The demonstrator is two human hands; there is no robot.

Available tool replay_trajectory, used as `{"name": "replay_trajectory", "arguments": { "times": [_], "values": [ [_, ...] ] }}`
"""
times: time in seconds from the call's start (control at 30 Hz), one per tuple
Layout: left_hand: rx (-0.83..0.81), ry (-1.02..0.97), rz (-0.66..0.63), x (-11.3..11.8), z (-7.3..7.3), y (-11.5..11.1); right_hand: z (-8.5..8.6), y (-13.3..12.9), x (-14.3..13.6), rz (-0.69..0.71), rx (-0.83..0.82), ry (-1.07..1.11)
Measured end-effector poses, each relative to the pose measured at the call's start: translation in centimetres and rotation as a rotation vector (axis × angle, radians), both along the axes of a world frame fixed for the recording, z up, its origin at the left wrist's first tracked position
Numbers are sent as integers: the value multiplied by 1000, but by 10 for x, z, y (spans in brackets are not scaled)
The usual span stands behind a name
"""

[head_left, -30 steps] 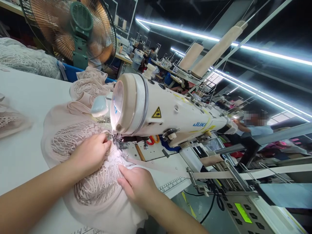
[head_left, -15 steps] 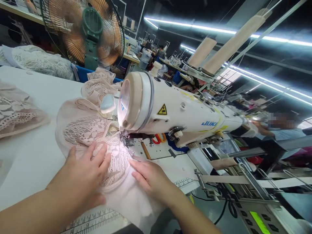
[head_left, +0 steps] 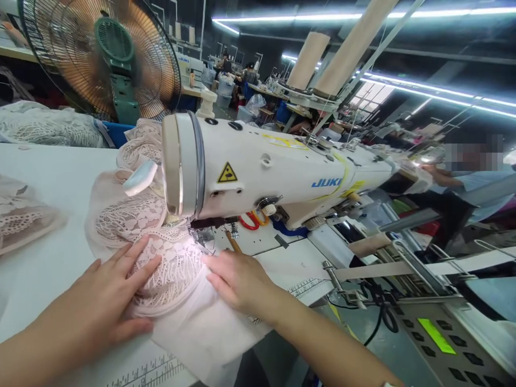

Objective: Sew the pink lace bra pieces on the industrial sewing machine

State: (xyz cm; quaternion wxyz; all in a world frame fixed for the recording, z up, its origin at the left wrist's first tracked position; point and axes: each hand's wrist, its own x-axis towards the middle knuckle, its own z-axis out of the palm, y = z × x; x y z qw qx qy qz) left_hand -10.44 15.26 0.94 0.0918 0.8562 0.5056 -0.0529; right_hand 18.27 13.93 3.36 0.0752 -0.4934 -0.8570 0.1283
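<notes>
A pale pink lace bra (head_left: pixel 173 269) lies on the white sewing table, its edge under the needle area of a JUKI sewing machine (head_left: pixel 250 161). My left hand (head_left: pixel 116 290) rests flat on the lace cup, fingers spread. Close to the presser foot (head_left: pixel 199 239), my right hand (head_left: pixel 237 279) pinches the bra's edge between thumb and forefinger. The machine's lamp lights the lace there. Plain pale fabric hangs toward me below the cup. The needle tip is too small to make out.
Red-handled scissors (head_left: pixel 250 220) lie behind the needle. Another lace piece (head_left: pixel 28 215) sits at the left. A large fan (head_left: pixel 116 48) stands behind. Thread cones (head_left: pixel 308 59) rise above the machine. A tape feeder (head_left: pixel 374 269) and control panel (head_left: pixel 439 336) are at right. A co-worker (head_left: pixel 479 177) sits beyond.
The head view has shifted, so the machine sits further left in the picture. My left hand has slid back on the lace with its fingers spread wider. My right hand keeps its hold.
</notes>
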Motion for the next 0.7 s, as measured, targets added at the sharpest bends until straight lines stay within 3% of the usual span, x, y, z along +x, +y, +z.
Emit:
{"name": "replay_trajectory", "arguments": {
  "times": [0.1, 0.2, 0.33, 0.47, 0.7],
  "values": [
    [32, 16, -12, 1, 2, -1, -6, 0, -1, 100, 12, -137],
    [52, 12, -22, 0, 4, 2, -6, 0, -4, 109, -17, -175],
    [60, -4, -41, -5, 4, 7, 8, 5, -8, 85, -156, -221],
    [128, 26, 65, -4, 3, 9, 24, 12, -16, 54, -263, -321],
    [104, 11, 106, -1, 8, 21, 33, 18, -34, 37, -239, -447]
  ]
}}
